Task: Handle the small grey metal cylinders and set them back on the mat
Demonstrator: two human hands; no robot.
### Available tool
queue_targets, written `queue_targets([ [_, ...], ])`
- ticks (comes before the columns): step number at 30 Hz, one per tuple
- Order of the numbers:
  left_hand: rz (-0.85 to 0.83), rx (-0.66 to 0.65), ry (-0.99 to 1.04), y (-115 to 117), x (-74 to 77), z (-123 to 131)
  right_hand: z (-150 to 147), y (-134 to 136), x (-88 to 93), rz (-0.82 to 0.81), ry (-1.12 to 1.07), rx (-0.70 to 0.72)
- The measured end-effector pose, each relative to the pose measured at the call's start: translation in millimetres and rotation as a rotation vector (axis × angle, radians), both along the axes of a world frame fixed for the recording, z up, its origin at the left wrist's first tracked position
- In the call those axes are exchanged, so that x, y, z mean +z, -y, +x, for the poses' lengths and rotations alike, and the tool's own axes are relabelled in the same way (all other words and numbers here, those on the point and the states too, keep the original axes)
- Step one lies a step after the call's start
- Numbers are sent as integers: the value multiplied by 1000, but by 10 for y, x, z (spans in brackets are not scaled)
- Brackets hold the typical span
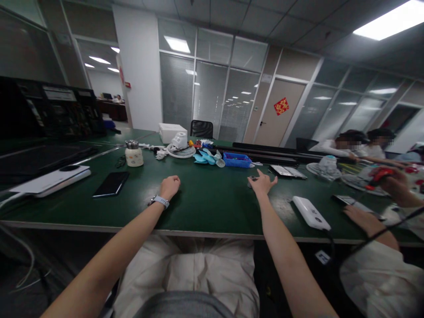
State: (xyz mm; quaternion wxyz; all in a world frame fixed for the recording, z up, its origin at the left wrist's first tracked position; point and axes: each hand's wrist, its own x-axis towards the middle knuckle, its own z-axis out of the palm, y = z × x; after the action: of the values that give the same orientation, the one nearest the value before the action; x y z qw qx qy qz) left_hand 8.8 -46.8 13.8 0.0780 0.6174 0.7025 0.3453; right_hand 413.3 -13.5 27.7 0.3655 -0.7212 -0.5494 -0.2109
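My left hand (170,187) rests on the green table (205,203) as a loose fist, with a pale-banded watch (159,202) at the wrist. Nothing shows in its curled fingers. Farther right, my right hand (264,183) is over the tabletop, some fingers spread outward. A small grey metallic piece (253,179) shows at its thumb side and seems pinched there; its kind is too small to make out. Beyond the hands are light-blue fan blades (208,157) and a blue tray (237,160) with small parts inside.
A black phone (111,184), a cream flask (134,154) and a white fan guard (181,151) lie left and behind. A white power bank (310,213) sits right of my arm. At far right, a co-worker's hand (392,183) holds a red-handled tool.
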Motion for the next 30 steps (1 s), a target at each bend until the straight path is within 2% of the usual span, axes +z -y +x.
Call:
queue_targets([
  [3,37,-35,10,23,23,40,-374,94,115,56,-9,169],
  [6,146,-144,15,39,44,105,-1035,215,169,35,-39,458],
  [9,307,-299,12,57,58,173,-1735,309,144,-44,-92,697],
  [11,370,-378,24,66,67,208,-2082,338,112,-74,-133,791],
  [13,373,-420,43,64,76,229,-2283,342,78,-92,-170,839],
  [15,336,-423,68,46,86,240,-2354,331,43,-101,-197,859],
  [20,244,-373,220,-12,110,277,-2323,293,-74,-107,-260,892],
  [25,254,-357,385,-36,181,320,-2407,266,-190,-232,-321,841],
  [28,323,-285,419,-65,196,228,-2413,259,-209,-253,-359,805],
  [30,313,-254,381,-88,163,110,-2357,258,-208,-250,-384,814],
])
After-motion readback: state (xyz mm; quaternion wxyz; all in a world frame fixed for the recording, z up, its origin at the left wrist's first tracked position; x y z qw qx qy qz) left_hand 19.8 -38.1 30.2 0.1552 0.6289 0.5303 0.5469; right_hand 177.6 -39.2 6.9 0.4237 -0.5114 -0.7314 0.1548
